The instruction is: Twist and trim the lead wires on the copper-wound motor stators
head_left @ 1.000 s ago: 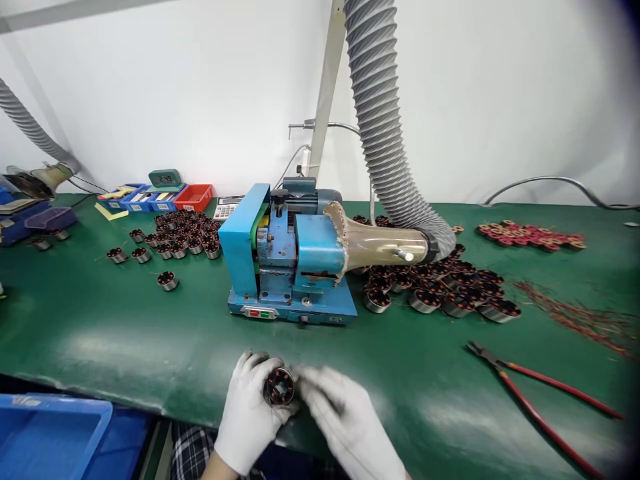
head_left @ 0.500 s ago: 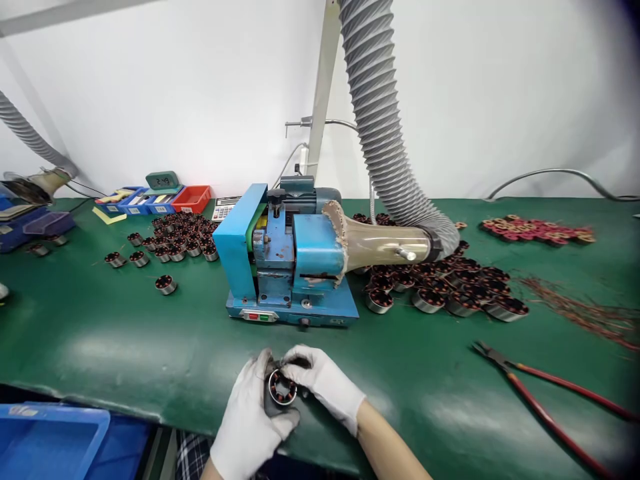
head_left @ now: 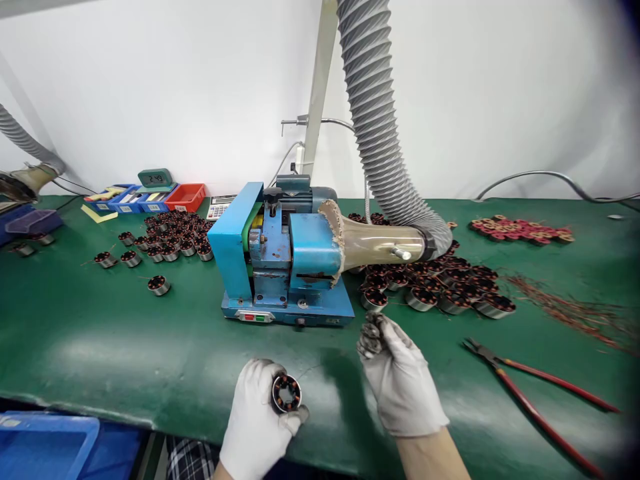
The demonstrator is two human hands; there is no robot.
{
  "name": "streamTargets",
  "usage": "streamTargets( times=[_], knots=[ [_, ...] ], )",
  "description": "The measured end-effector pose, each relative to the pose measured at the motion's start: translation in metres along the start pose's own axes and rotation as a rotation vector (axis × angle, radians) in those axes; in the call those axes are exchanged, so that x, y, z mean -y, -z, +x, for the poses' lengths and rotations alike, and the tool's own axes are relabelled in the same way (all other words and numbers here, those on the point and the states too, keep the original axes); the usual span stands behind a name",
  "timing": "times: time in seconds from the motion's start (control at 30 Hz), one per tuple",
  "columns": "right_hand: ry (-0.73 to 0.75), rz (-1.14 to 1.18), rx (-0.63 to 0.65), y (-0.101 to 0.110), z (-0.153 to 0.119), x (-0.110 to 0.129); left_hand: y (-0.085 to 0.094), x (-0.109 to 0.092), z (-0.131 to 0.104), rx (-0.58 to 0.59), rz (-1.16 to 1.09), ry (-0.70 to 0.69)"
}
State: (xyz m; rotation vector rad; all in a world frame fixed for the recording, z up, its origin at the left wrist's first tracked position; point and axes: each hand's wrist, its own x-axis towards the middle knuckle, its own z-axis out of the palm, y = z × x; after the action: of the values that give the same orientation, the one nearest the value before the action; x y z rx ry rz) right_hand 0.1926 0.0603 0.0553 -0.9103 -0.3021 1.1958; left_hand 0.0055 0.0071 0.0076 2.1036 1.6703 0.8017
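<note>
My left hand (head_left: 261, 417), in a white glove, is closed around a motor stator (head_left: 287, 393) above the front of the bench. Its silver ring faces up and shows dark slots with copper windings inside. My right hand (head_left: 395, 377), also gloved and with blackened fingertips, is raised to the right of it, apart from the stator. Those fingers are curled together; whatever they may pinch is hidden. Just beyond them lies a pile of stators (head_left: 453, 293) with copper wire ends. A blue belt-driven machine (head_left: 283, 267) stands in front of both hands.
A grey duct hose (head_left: 373, 100) runs down to the machine's nozzle. Long-handled cutters (head_left: 520, 380) and loose copper wires (head_left: 565, 307) lie at right, below red rings (head_left: 520, 229). More stators (head_left: 175, 233) stand at left, before small bins (head_left: 186, 197). A blue tray (head_left: 47, 443) is at lower left.
My right hand has left the stator and moved right and away from me, toward the stator pile. My left hand keeps hold of the stator. The view has shifted slightly.
</note>
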Motion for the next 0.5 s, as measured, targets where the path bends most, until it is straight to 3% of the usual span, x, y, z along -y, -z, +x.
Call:
streamTargets(
  times=[0.07, 0.2, 0.3, 0.4, 0.5],
  knots=[
    [-0.038, -0.036, 0.026, 0.007, 0.000, -0.007, -0.003, 0.003, -0.002, -0.016, 0.001, 0.009],
    [-0.306, -0.358, 0.343, 0.009, -0.022, -0.046, -0.010, 0.013, -0.004, -0.001, -0.003, -0.011],
    [-0.271, -0.375, 0.313, 0.000, -0.034, -0.070, -0.011, 0.016, -0.003, 0.016, -0.024, 0.016],
    [-0.246, -0.320, 0.252, -0.011, -0.032, -0.062, -0.011, 0.013, -0.002, 0.007, -0.038, 0.043],
    [-0.140, -0.212, 0.187, -0.015, -0.025, -0.024, -0.010, 0.010, -0.003, -0.015, -0.040, 0.056]
  ],
)
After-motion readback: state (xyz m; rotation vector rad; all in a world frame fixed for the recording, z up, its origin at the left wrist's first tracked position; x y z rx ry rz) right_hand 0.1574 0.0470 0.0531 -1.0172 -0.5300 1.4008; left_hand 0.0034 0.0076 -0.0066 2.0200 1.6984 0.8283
